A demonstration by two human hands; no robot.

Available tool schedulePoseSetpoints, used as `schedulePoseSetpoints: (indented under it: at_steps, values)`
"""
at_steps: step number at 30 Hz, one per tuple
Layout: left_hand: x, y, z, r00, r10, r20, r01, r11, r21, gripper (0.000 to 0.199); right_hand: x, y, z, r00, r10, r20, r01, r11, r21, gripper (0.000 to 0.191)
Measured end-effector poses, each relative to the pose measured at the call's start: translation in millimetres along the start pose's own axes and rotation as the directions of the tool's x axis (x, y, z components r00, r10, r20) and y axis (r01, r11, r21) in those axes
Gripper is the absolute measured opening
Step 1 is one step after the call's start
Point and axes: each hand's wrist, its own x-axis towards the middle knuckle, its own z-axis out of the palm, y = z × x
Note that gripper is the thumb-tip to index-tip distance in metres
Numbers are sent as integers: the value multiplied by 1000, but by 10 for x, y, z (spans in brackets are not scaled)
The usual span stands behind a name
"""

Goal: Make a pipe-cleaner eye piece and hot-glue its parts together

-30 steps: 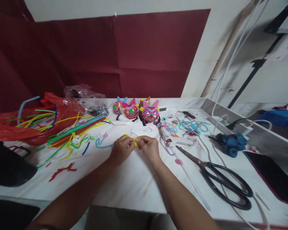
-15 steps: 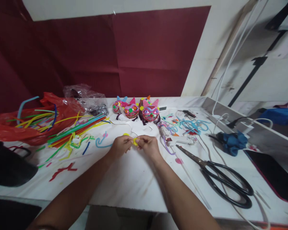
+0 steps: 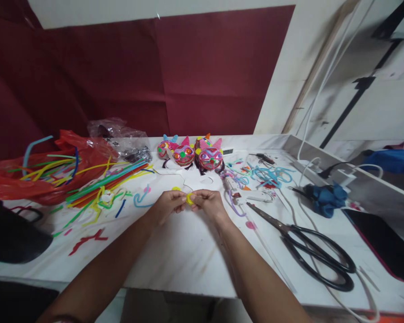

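Between my two hands, just above the middle of the white table, is a small round yellow piece, perhaps a coiled pipe cleaner. My left hand is closed, its thumb and fingertips pinching the left side of the piece. From the other side my right hand pinches it too, fingers curled. Another yellow round piece lies just behind my left hand. Farther back sit several colourful ball-shaped figures with painted faces and fuzzy ears, the nearest figure having pink ears.
To the right lie a white glue gun, large black-handled scissors, a phone and loose cables. At left are a bundle of pipe cleaners, a red plastic bag and a black object.
My left fingers have shifted slightly closer around the yellow piece, and more of its round shape shows. Nothing on the table has visibly moved.
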Motion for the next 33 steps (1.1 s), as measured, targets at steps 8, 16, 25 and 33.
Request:
schedulePoseSetpoints:
  at_steps: [8, 16, 25, 33]
  values:
    - [7, -14, -5, 1000, 14, -10, -14, 1000, 8, 43, -12, -32, 4, 999, 37, 0, -37, 999, 34, 30]
    - [-1, 10, 6, 992, 125, -6, -124, 985, 116, 39, -22, -45, 7, 999, 49, -7, -49, 998, 48, 25]
    - [-9, -60, 38, 972, 230, -40, -215, 948, 236, 31, -46, -24, 35, 1000, 13, -11, -13, 999, 29, 23]
    - [18, -75, 67, 982, 177, -67, -169, 980, 108, 38, 0, 6, -3, 999, -33, -30, 33, 999, 19, 30]
